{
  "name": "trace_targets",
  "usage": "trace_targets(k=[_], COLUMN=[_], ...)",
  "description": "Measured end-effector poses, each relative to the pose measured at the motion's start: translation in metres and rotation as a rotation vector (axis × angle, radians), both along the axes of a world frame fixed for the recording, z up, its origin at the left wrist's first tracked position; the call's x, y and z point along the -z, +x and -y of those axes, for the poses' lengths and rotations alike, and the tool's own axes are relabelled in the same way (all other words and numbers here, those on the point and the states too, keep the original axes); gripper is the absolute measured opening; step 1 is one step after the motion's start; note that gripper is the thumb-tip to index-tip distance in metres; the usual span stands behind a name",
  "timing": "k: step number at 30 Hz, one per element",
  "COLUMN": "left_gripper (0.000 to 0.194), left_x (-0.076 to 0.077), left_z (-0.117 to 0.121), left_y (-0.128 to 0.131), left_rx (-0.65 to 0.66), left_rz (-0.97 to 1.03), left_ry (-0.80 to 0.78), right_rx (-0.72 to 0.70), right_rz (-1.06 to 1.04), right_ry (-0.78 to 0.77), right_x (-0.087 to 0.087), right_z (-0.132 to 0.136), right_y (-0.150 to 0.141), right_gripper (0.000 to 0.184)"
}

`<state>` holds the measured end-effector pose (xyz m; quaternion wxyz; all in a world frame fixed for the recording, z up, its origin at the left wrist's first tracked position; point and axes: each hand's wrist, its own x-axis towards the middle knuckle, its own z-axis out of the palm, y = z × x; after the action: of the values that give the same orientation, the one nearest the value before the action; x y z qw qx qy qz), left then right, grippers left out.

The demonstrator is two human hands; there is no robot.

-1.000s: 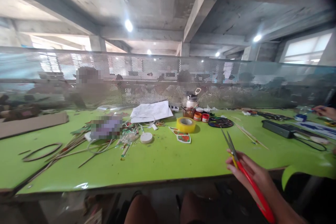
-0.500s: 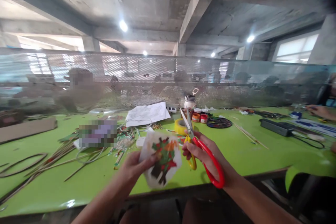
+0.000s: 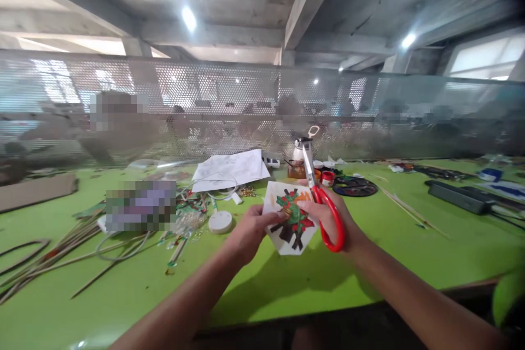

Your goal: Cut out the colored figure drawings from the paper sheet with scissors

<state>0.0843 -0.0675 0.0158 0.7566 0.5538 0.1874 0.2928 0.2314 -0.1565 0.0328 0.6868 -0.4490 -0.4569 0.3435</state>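
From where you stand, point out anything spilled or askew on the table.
Small clear and green bits lie scattered loose on the green table, beside the white disc, as if spilled. The thin sticks lie crisscrossed, untidily. Nothing looks clearly damaged.

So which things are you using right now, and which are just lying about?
In use:
red-handled scissors, in the right hand
painted paper, in the left hand

Just lying about, it seems:
white round thing
thin sticks
big white sheets
long black box
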Motion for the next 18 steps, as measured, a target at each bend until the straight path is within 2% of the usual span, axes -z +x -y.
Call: trace_targets(k=[6,9,14,18], left_gripper=[0.028,0.022,0.010,0.012], left_x=[0.009,0.014,0.019,0.019], left_z=[-0.002,-0.003,-0.001,0.003], left_y=[0.001,0.000,0.000,0.000], left_rx=[-0.002,-0.050,-0.160,-0.155], left_rz=[0.080,0.075,0.034,0.039], left_ry=[-0.193,-0.260,-0.251,-0.240], right_rx=[-0.002,-0.016,-0.006,0.016], right_rz=[-0.035,-0.050,-0.061,-0.036], right_ry=[-0.051,-0.081,-0.115,-0.118], right_x=[0.007,0.008,0.013,0.018], right_z=[-0.008,-0.009,-0.012,-0.012], right_y=[0.002,-0.001,-0.004,0.001], right_gripper=[0.037,0.040,0.042,0.040])
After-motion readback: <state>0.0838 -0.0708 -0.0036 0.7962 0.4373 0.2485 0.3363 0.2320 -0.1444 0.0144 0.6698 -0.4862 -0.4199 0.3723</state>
